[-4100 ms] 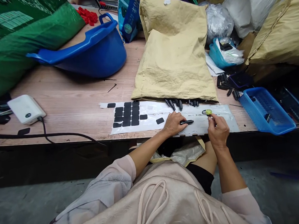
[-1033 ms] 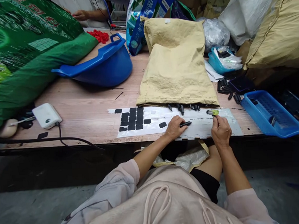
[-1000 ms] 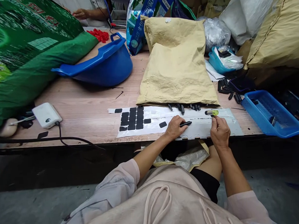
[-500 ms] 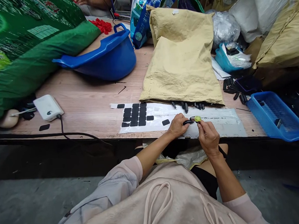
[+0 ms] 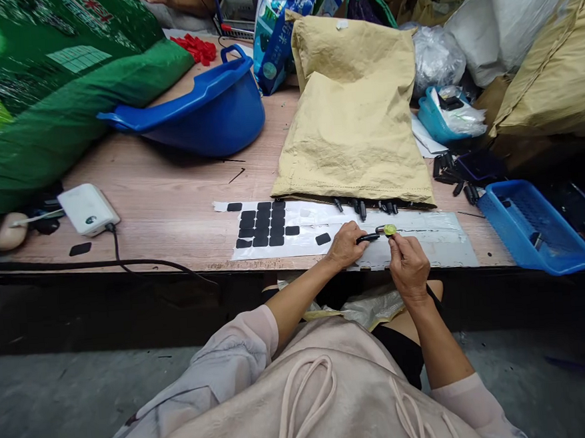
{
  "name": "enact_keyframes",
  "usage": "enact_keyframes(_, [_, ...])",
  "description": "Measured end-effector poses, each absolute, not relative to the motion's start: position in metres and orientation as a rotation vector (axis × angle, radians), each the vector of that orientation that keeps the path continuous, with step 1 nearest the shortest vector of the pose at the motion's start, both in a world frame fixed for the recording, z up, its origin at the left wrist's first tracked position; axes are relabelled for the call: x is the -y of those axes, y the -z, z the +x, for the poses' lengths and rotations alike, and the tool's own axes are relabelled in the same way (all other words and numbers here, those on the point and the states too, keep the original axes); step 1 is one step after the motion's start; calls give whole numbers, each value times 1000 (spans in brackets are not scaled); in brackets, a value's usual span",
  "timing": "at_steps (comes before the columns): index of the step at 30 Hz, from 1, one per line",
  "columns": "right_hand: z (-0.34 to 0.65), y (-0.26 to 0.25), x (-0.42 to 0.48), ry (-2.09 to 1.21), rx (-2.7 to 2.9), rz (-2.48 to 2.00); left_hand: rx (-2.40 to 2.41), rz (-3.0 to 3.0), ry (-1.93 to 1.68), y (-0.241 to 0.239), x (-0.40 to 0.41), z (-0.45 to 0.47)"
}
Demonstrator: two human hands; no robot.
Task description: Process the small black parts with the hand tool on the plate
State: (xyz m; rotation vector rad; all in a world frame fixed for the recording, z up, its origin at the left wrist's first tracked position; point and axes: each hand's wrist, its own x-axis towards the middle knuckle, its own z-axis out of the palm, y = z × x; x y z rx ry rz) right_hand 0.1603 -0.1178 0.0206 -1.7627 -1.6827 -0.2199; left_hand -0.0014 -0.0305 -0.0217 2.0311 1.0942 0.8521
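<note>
At the table's front edge, my left hand is closed on a slim black piece that points right from the fingertips. My right hand, just right of it, pinches a small tool with a round yellow-green part. A short dark tip on this tool points left, close above the black piece; a small gap shows between them. Under both hands lies a white sheet. Rows of black rounded patches cover its left part, and one loose patch lies nearer my left hand.
A tan paper sack lies behind my hands, with small black parts at its mouth. To the right is a blue basket. A blue basin, a white box with a cable and a green sack are left.
My right hand has moved the yellow-green tool slightly right, away from the black piece in my left hand. The view has shifted a little.
</note>
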Motion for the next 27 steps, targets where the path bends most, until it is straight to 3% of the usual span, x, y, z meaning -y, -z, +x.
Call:
enact_keyframes(16, [250,-3,82,278,1570,-2135,-1097,2031,-851,26,29,-1])
enact_keyframes(27, [238,11,77,266,1435,-2218,-1107,2036,-809,21,29,-2])
